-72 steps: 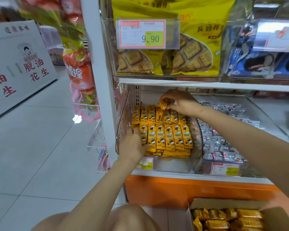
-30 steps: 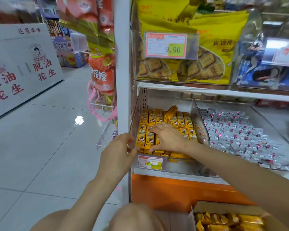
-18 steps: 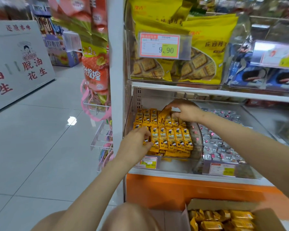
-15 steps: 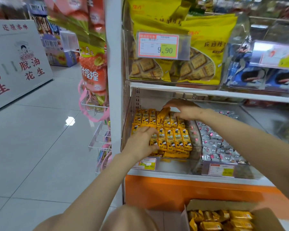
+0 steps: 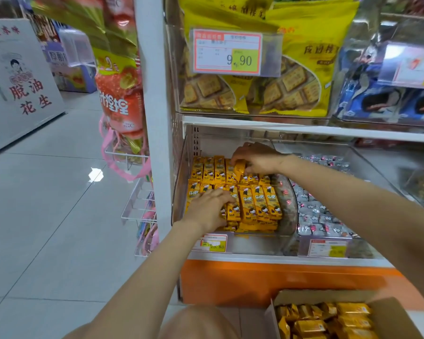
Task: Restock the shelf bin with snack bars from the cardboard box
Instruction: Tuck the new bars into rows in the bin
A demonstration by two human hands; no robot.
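Note:
A clear shelf bin (image 5: 288,231) on the lower shelf holds rows of yellow snack bars (image 5: 257,204). My left hand (image 5: 207,209) lies over the front-left bars with its fingers spread flat on them. At the back row, my right hand (image 5: 257,159) pinches one tilted yellow bar (image 5: 239,170) that stands up out of the row. The open cardboard box (image 5: 397,321) sits on the floor at the bottom right with several more yellow bars (image 5: 328,319) inside.
A second clear bin (image 5: 328,209) of grey-wrapped sweets adjoins on the right. Yellow biscuit bags (image 5: 291,89) fill the shelf above. A white shelf post (image 5: 152,118) with hanging snack packs (image 5: 118,101) and a wire rack (image 5: 137,204) stands left. My knee (image 5: 196,324) is below.
My right hand went from the front bars to the back row and took hold of the tilted bar. My left hand moved from the bin's front edge onto the front-left bars.

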